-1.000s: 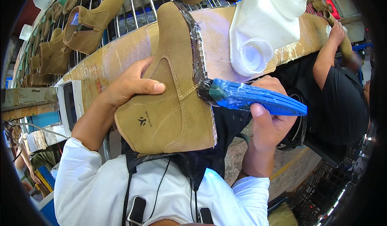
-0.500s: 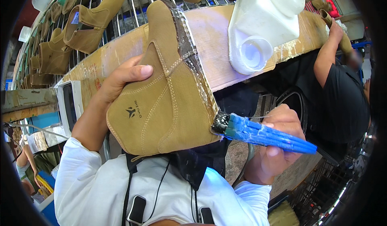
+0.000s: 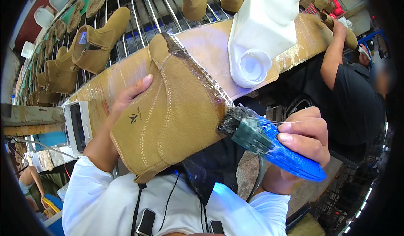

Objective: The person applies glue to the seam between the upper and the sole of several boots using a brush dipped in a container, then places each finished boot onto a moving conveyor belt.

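Observation:
My left hand point(image 3: 130, 95) is closed round a tan ankle boot point(image 3: 162, 112), its thumb on the near side and the other fingers hidden behind. The boot lies tilted on its side, its sole edge toward the upper right. A dark, wet-looking band and whitish stitching run along that edge. In my right hand point(image 3: 309, 133) is a blue brush point(image 3: 290, 158), its handle pinched between thumb and fingers and streaked with dried glue. The brush's dark bristles touch the boot's lower edge near the heel. Fine glue strings stretch by my fingers.
A white plastic bottle point(image 3: 263, 27) with a round, open cup of pale liquid stands on the cardboard-covered bench point(image 3: 206, 51). Behind is a metal-bar rack with several tan boots point(image 3: 99, 40). At right sits a co-worker in a black shirt point(image 3: 351, 101), holding another boot.
The boot has turned and shifted down, its toe now lower and its sole edge tipped more into view. The brush has rotated in my right hand, its broad face now showing.

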### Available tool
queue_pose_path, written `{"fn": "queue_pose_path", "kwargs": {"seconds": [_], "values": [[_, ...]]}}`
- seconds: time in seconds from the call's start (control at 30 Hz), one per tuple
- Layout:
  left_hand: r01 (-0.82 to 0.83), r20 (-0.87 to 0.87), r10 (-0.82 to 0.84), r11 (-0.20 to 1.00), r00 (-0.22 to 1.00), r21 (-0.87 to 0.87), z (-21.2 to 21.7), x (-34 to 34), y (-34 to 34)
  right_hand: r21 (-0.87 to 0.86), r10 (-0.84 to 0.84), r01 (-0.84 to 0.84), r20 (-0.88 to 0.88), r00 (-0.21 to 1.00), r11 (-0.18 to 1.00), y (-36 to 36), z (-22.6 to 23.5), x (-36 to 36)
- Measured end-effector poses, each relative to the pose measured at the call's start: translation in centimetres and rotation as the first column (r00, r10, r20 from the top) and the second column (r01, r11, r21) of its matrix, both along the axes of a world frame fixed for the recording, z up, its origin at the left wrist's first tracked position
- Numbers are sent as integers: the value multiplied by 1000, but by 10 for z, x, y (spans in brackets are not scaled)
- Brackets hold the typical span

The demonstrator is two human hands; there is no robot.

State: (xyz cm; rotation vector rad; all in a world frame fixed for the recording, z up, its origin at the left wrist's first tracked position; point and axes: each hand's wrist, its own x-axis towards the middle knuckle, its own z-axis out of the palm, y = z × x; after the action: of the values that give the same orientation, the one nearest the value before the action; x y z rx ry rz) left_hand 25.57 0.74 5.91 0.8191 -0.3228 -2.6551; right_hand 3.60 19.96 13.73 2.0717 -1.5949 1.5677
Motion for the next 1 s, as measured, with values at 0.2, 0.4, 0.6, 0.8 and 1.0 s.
{"fn": "queue_pose_path", "kwargs": {"seconds": [0.2,0.4,0.6,0.8,1.0], "values": [[105,-171,-108,994,979,-23,19,-3,13,-8,25,-25,57,998,1000,-8,11,5],[133,-318,-182,976,930,-171,16,-3,22,-59,9,-3,100,995,998,-17,13,12],[114,-332,-203,957,921,-268,6,0,25,-107,48,-32,152,987,994,-26,12,19],[110,-320,-217,941,922,-319,4,12,28,-153,181,-153,187,966,976,-47,10,21],[86,-295,-201,929,934,-360,2,29,30,-85,197,-183,222,955,979,-50,-10,10]]}}
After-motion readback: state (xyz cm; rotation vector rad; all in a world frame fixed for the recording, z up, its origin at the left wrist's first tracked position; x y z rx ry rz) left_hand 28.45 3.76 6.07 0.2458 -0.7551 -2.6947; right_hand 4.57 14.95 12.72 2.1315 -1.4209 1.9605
